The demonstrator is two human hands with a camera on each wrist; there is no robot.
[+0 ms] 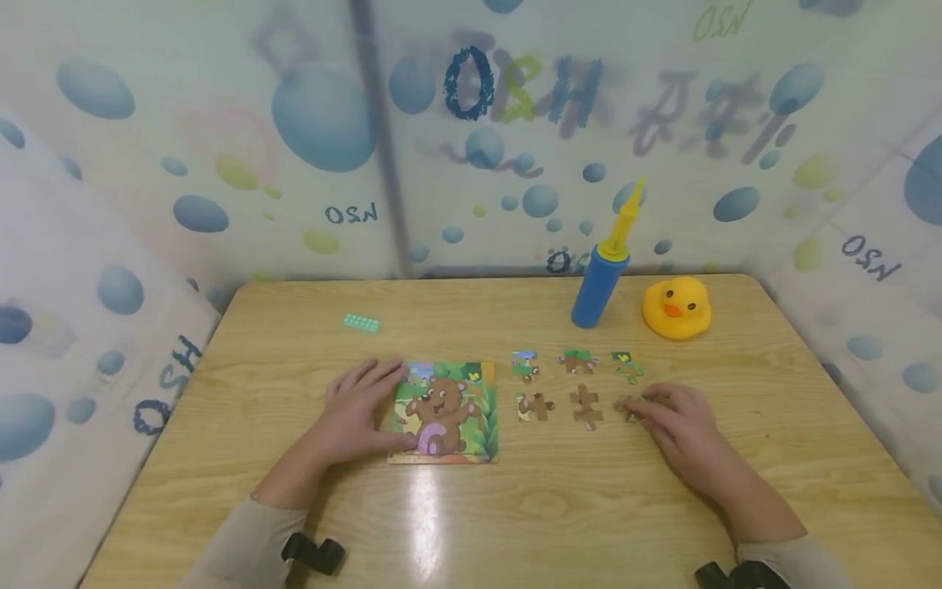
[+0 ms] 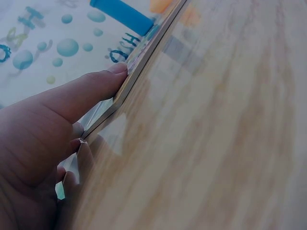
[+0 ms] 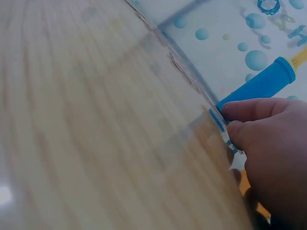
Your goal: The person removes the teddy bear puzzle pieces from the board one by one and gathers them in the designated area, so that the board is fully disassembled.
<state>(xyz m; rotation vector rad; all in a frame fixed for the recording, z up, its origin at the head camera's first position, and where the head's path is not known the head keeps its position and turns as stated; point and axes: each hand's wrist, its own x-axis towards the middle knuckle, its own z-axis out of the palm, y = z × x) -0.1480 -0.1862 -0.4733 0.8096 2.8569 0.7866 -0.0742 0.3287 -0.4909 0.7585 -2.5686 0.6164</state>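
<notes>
A square bear picture puzzle board [image 1: 441,409] lies flat on the table in the head view. My left hand [image 1: 358,411] rests at its left side, with the thumb on the lower left corner and the fingers stretched to the upper left. In the left wrist view the thumb [image 2: 98,88] presses on the board's top near its edge. To the right of the board, my right hand [image 1: 680,429] pinches a small brown and green puzzle piece [image 1: 630,406] between thumb and index finger at table level. The fingers partly hide that piece.
Several loose puzzle pieces, among them a brown one [image 1: 586,406] and a green one [image 1: 627,367], lie in two rows. Behind them stand a blue and yellow hand pump [image 1: 599,286] and a yellow rubber duck [image 1: 677,308]. A mint toy brick [image 1: 362,323] lies back left.
</notes>
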